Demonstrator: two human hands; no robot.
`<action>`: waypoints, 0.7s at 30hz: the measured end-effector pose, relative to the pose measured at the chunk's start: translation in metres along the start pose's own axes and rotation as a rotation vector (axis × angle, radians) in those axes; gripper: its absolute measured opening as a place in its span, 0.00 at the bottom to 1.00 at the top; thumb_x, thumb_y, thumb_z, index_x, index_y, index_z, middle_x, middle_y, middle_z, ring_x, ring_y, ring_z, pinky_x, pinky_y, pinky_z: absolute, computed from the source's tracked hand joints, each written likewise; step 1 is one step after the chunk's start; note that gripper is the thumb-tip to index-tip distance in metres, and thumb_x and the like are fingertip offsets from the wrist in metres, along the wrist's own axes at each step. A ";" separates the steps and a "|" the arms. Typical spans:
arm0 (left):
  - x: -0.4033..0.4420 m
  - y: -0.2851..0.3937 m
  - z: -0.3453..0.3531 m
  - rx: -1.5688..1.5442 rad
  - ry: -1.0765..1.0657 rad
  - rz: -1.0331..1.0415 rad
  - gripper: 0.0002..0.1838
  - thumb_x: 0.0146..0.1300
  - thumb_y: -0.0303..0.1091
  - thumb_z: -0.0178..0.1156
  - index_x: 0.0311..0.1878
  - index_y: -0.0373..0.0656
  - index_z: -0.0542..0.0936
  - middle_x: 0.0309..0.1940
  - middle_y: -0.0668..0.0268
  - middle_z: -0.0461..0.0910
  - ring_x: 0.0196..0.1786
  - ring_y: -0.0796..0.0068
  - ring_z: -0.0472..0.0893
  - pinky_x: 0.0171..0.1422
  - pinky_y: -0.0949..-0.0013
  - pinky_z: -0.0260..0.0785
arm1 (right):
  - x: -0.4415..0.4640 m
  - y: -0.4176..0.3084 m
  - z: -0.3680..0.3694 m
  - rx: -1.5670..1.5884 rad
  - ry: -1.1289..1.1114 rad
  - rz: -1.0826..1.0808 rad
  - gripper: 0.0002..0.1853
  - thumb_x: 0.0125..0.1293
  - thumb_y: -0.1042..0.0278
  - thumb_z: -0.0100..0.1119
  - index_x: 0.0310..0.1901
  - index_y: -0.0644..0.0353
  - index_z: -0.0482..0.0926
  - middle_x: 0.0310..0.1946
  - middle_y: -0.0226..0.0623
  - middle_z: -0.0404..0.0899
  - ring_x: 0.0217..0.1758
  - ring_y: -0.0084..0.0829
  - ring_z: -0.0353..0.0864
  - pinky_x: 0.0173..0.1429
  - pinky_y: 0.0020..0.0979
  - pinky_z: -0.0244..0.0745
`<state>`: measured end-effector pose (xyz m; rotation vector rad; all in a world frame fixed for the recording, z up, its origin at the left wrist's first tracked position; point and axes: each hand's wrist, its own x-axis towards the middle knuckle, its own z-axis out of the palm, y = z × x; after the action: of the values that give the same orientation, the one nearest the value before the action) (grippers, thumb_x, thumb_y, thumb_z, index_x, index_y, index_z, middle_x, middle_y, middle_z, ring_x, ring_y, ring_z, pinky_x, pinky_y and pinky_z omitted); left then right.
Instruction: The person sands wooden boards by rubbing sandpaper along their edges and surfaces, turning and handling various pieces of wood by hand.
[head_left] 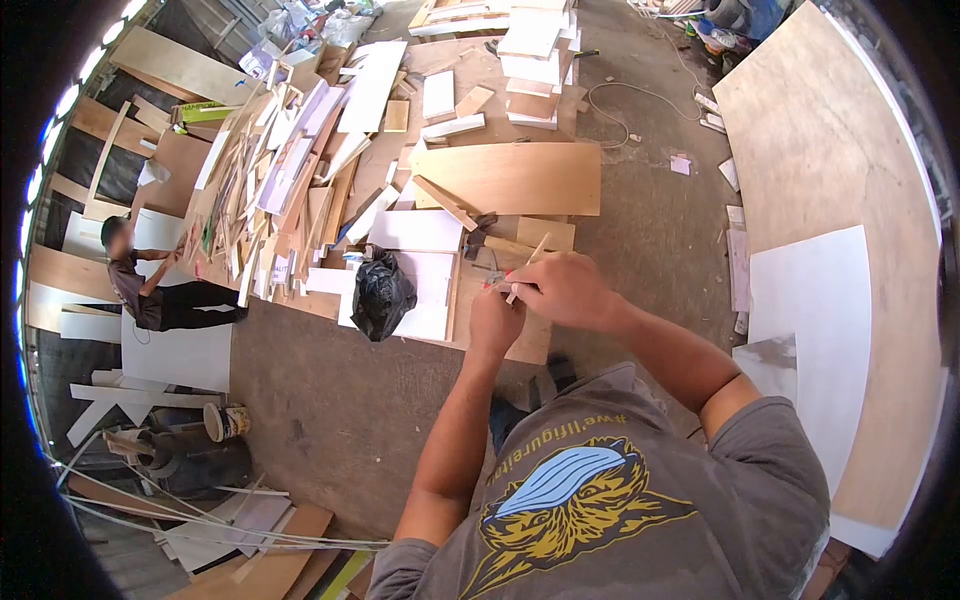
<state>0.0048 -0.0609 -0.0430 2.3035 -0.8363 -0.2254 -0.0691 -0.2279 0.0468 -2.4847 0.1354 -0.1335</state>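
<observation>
- Right hand [567, 289]: thumb and fingertips together, pinched on thin wood strip [541, 247]. Strip runs tilted, upper end sticking out past the knuckles, lower end down between the hands.
- Left hand [497, 316]: fingers curled closed on small red-and-grey item [496, 281]; too small to ID. Sits right beside the strip's lower end.
- Both hands just beside each other, in front of the torso, above the near edge of the bench [468, 64].
- Left of hands: black plastic bag [383, 297], top open, on white boards at the near edge.
- Just beyond hands: dark-headed tool [476, 224], details unclear. Past it, wide wooden board [512, 178] lying flat.
- Far end: stack of white boards [533, 62].
- Left half of bench: heaped offcuts and strips [290, 180], lying at mixed angles.
- Off bench, left: another person [140, 285] standing at the offcut heap, hands near it. Bucket [228, 421] on the floor nearer the camera.
- Right side: large plywood sheet [810, 130], white panel [825, 300] against it.
</observation>
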 end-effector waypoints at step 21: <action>-0.003 -0.005 -0.006 -0.055 0.112 -0.088 0.11 0.72 0.37 0.63 0.50 0.44 0.88 0.33 0.43 0.84 0.38 0.38 0.85 0.38 0.48 0.76 | 0.008 -0.005 0.020 0.002 0.084 -0.072 0.13 0.71 0.54 0.62 0.46 0.47 0.91 0.33 0.44 0.88 0.36 0.48 0.89 0.43 0.49 0.83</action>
<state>0.0073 -0.0531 -0.0423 2.2811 -0.6658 -0.1546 -0.0580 -0.2130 0.0345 -2.4835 0.0804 -0.2687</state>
